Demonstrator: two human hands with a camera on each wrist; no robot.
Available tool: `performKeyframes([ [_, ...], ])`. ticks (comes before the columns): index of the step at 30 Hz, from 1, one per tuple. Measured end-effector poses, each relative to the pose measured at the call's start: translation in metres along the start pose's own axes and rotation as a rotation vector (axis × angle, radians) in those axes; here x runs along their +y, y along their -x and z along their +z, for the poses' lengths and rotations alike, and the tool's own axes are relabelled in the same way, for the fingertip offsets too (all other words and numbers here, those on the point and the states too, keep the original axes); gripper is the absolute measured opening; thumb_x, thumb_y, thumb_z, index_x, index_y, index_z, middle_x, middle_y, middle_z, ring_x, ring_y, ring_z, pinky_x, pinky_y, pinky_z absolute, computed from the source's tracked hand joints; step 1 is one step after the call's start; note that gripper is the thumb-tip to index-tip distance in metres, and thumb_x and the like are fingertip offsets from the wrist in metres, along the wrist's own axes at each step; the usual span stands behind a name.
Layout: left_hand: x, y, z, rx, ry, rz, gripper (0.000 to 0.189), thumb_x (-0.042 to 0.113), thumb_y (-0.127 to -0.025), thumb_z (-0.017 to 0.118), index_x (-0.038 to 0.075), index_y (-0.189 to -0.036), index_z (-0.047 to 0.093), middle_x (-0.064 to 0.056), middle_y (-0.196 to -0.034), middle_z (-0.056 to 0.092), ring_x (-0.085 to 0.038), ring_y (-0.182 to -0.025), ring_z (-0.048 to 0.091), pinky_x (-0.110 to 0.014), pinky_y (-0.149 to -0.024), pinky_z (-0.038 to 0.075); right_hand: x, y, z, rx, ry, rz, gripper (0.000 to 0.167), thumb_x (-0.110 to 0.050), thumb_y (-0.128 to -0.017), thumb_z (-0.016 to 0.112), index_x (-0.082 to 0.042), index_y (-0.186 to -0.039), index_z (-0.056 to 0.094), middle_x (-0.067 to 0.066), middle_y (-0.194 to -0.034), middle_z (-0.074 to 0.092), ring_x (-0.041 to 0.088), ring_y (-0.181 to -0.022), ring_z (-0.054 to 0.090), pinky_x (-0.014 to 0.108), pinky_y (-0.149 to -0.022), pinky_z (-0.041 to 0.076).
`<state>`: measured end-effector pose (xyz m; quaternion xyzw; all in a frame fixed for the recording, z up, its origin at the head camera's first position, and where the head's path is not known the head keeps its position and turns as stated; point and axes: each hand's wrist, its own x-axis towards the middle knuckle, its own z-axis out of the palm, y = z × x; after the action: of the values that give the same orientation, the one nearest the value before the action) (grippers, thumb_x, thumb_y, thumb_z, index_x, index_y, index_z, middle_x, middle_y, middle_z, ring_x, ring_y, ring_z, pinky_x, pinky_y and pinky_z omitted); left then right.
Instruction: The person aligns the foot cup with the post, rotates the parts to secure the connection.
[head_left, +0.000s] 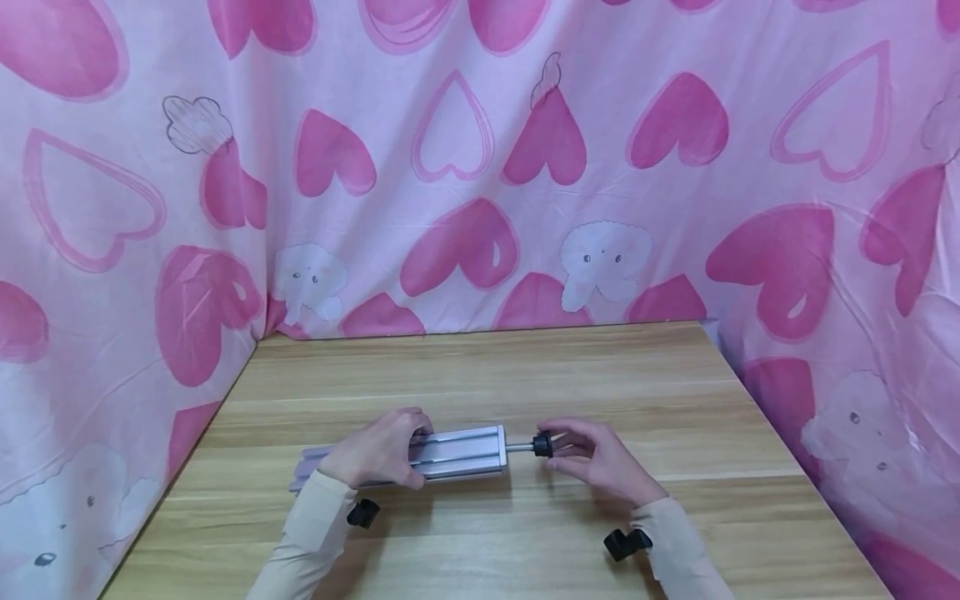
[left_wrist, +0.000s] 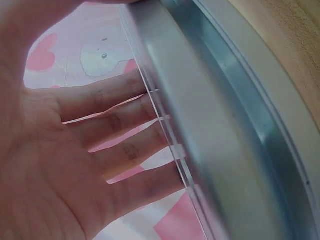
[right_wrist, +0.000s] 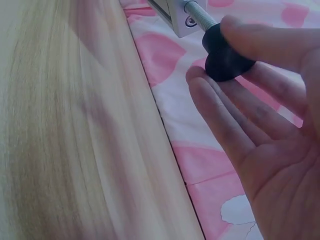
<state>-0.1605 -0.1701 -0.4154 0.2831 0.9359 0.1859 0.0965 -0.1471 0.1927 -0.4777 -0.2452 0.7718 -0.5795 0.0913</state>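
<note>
A silver aluminium profile [head_left: 461, 454] with long grooves is held just over the wooden table, lying crosswise in the head view. My left hand [head_left: 378, 452] grips its left part, thumb on the near side and fingers over the far side. From its right end plate sticks a threaded rod [right_wrist: 201, 17] carrying a black knob [right_wrist: 225, 57]. My right hand [head_left: 596, 457] pinches that knob between thumb and fingers; the thumb lies along it in the right wrist view. In the left wrist view the profile [left_wrist: 200, 100] hides the left fingertips.
The wood-grain table [head_left: 480, 367] stretches out around both hands. Pink heart-patterned cloth [head_left: 465, 192] hangs behind it and along both sides. Black devices sit under the wrists, one by the left sleeve [head_left: 322, 508] and one by the right sleeve [head_left: 675, 533].
</note>
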Motion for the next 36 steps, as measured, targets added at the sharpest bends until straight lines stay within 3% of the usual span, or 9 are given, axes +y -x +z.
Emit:
performKeyframes([
  [10, 0.0023, -0.0007, -0.0006, -0.007, -0.006, 0.005, 0.054, 0.023, -0.061, 0.087, 0.003, -0.109, 0.07, -0.003, -0.104, 0.066, -0.013, -0.085, 0.058, -0.031, -0.075, 0.053, -0.0018, 0.0008, -0.0022, 0.011, 0.069, 0.15, 0.049, -0.035, -0.092, 0.073, -0.012, -0.135, 0.064, 0.001, -0.117, 0.073, 0.015, -0.102, 0.07, 0.025, -0.09, 0.056],
  [14, 0.0028, -0.0018, -0.0006, -0.007, -0.006, 0.008, 0.055, 0.024, -0.061, 0.087, 0.004, -0.11, 0.07, -0.003, -0.106, 0.067, -0.013, -0.086, 0.058, -0.031, -0.077, 0.054, -0.0016, 0.0002, -0.0037, -0.007, 0.077, 0.169, 0.045, -0.035, -0.096, 0.067, -0.006, -0.13, 0.066, 0.004, -0.109, 0.075, 0.016, -0.097, 0.072, 0.025, -0.086, 0.056],
  [21, 0.0027, -0.0008, 0.0, -0.009, 0.023, 0.013, 0.055, 0.022, -0.061, 0.086, 0.003, -0.11, 0.07, -0.003, -0.105, 0.067, -0.014, -0.087, 0.059, -0.032, -0.077, 0.053, 0.0005, -0.0028, -0.0042, -0.072, 0.011, 0.163, 0.041, -0.033, -0.102, 0.059, 0.002, -0.123, 0.066, 0.016, -0.102, 0.076, 0.029, -0.091, 0.075, 0.033, -0.08, 0.06],
  [24, 0.0022, 0.0, 0.0, -0.007, 0.029, 0.016, 0.054, 0.021, -0.061, 0.087, 0.003, -0.11, 0.07, -0.003, -0.104, 0.067, -0.014, -0.087, 0.058, -0.032, -0.077, 0.053, 0.0013, -0.0022, -0.0044, -0.064, 0.032, 0.149, 0.042, -0.031, -0.101, 0.062, 0.001, -0.127, 0.064, 0.015, -0.107, 0.075, 0.027, -0.094, 0.074, 0.03, -0.082, 0.059],
  [28, 0.0024, 0.0011, -0.0001, 0.007, 0.024, 0.019, 0.052, 0.021, -0.062, 0.087, 0.004, -0.108, 0.071, -0.001, -0.103, 0.067, -0.013, -0.086, 0.058, -0.031, -0.077, 0.053, 0.0016, 0.0001, -0.0034, -0.041, 0.051, 0.104, 0.051, -0.022, -0.095, 0.071, -0.007, -0.141, 0.057, 0.014, -0.127, 0.069, 0.022, -0.104, 0.072, 0.027, -0.089, 0.057],
  [32, 0.0031, 0.0017, -0.0009, 0.013, 0.024, 0.019, 0.052, 0.022, -0.062, 0.086, 0.005, -0.108, 0.07, 0.0, -0.103, 0.066, -0.013, -0.087, 0.058, -0.031, -0.078, 0.053, -0.0009, 0.0021, -0.0017, -0.019, -0.007, 0.068, 0.064, -0.014, -0.088, 0.078, -0.02, -0.146, 0.052, 0.015, -0.144, 0.058, 0.027, -0.119, 0.066, 0.038, -0.099, 0.053],
  [36, 0.0019, 0.0016, -0.0015, 0.004, 0.032, 0.019, 0.053, 0.023, -0.063, 0.087, 0.005, -0.11, 0.07, -0.001, -0.104, 0.066, -0.014, -0.088, 0.059, -0.032, -0.079, 0.053, -0.0034, 0.0022, -0.0014, 0.006, -0.023, 0.041, 0.062, -0.019, -0.085, 0.081, -0.027, -0.141, 0.056, 0.012, -0.144, 0.059, 0.031, -0.125, 0.063, 0.048, -0.104, 0.048],
])
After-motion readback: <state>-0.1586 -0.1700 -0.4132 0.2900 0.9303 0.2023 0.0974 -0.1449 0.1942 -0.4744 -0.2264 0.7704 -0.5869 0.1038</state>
